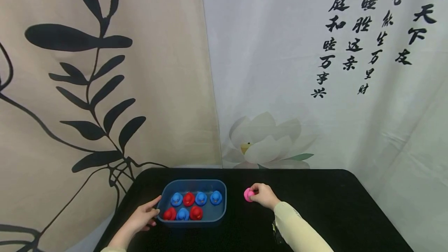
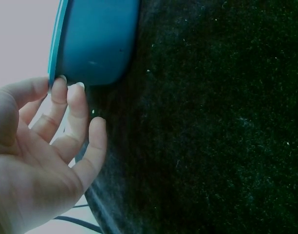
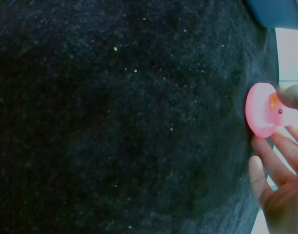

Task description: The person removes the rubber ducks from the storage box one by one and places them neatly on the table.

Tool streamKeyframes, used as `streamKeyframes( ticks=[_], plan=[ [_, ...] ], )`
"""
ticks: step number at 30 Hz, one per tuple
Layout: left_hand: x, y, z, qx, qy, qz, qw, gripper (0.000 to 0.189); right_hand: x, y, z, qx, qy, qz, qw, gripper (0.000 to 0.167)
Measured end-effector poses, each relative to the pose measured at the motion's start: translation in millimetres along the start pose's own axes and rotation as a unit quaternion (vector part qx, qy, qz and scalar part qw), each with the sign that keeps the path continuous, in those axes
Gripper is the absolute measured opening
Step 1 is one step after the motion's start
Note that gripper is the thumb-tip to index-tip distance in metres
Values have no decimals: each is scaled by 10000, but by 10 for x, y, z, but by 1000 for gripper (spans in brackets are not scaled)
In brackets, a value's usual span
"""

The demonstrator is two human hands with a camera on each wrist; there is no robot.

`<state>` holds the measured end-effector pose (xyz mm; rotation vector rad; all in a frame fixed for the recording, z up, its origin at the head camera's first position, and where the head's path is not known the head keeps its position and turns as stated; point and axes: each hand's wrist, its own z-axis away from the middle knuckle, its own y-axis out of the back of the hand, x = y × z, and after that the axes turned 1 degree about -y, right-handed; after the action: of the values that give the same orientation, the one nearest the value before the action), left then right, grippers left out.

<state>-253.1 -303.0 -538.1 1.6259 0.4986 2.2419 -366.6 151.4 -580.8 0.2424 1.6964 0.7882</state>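
A blue plastic tub (image 1: 224,201) stands on the left part of the black table, with several red and blue rubber ducks inside. My left hand (image 1: 142,216) grips the tub's left rim, thumb and fingertips right at the edge in the left wrist view, while the little finger (image 2: 97,134) stays apart from it. To the right of the tub, my right hand (image 1: 265,196) pinches a pink rubber duck (image 3: 259,109) between thumb and fingers. This duck is tipped sideways, its round base facing left; the fingers cover part of its head.
In the tub, a back row holds blue ducks (image 1: 216,198) and one red duck (image 1: 188,199); the front row has a blue duck (image 1: 182,214) between two red ones. Behind the black table (image 1: 315,189) hangs a printed curtain (image 1: 175,88).
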Motion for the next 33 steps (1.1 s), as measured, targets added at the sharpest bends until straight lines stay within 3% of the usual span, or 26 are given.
streamKeyframes(
  ticks=[33],
  plan=[
    [-10,11,-3,-63,-43,33,10000,57,-127,-21,55,-23,-317,125,9994,25]
  ],
)
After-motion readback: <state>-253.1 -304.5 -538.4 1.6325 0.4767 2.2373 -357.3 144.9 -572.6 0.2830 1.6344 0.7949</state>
